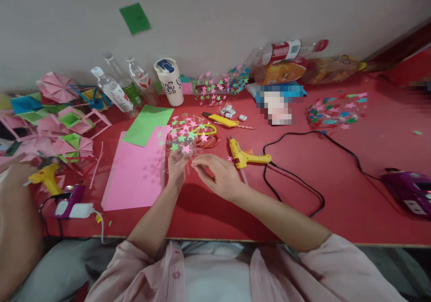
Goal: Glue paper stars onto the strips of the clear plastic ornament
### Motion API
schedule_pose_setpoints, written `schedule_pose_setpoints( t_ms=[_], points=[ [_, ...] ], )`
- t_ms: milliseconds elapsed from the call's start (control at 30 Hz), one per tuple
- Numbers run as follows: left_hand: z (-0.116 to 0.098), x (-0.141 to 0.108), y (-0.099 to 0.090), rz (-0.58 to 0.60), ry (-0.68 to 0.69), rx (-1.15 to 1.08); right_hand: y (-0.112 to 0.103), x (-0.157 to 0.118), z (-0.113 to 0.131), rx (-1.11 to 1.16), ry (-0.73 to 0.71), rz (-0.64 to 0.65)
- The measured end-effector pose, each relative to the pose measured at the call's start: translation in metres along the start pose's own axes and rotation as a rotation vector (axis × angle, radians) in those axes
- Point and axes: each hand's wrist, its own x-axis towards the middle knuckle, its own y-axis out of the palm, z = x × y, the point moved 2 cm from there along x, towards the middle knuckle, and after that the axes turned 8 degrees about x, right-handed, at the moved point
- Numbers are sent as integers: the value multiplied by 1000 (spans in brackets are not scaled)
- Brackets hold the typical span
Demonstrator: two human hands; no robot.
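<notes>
Star-covered piece (183, 133) above left hand (178, 165); right hand (215, 174) curled, perhaps pinching.

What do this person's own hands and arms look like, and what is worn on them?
Both hands, left and right, are bare: no gloves. The forearms are uncovered too. Loose, light pink sleeves end near the elbows. No watch or bracelet shows.

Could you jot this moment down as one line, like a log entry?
left hand: holding clear star-dotted plastic | right hand: raised close beside it | yellow glue gun: lying on red table
</notes>
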Motion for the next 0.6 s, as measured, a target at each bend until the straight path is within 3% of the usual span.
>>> schedule_pose_setpoints(
  t_ms=[133, 600],
  points=[
    [-2, -1, 2, 11, 11, 17, -2, 1, 1, 12, 23, 38],
    [1, -1, 1, 36, 32, 49, -2, -1, 3, -77, -96, 22]
  ],
)
